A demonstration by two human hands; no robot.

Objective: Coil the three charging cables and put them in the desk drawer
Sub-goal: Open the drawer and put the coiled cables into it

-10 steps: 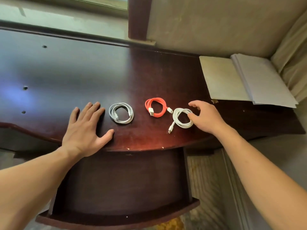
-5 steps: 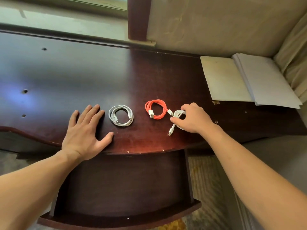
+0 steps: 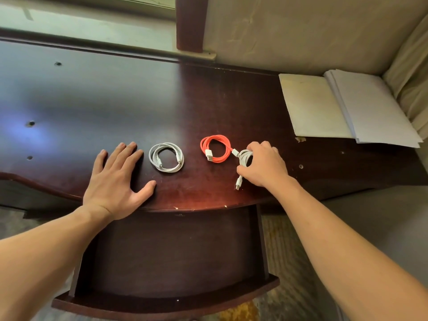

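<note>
A dark glossy wooden surface (image 3: 115, 93) runs under a window sill, with papers (image 3: 352, 107) at its far right by the wall. Below its curved front edge the drawer (image 3: 171, 304) stands pulled out. The left hand (image 3: 115, 181) lies flat, fingers spread, just left of the grey cable (image 3: 166, 157). The red cable (image 3: 216, 148) lies coiled at centre. The right hand (image 3: 264, 166) grips the white cable (image 3: 244, 157), one plug trailing toward the edge.

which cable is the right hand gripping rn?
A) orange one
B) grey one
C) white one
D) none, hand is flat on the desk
C: the right hand has its fingers curled round the white cable, whose plug end hangs out below the hand; the orange cable and the grey cable lie coiled and untouched on the desk.
</note>
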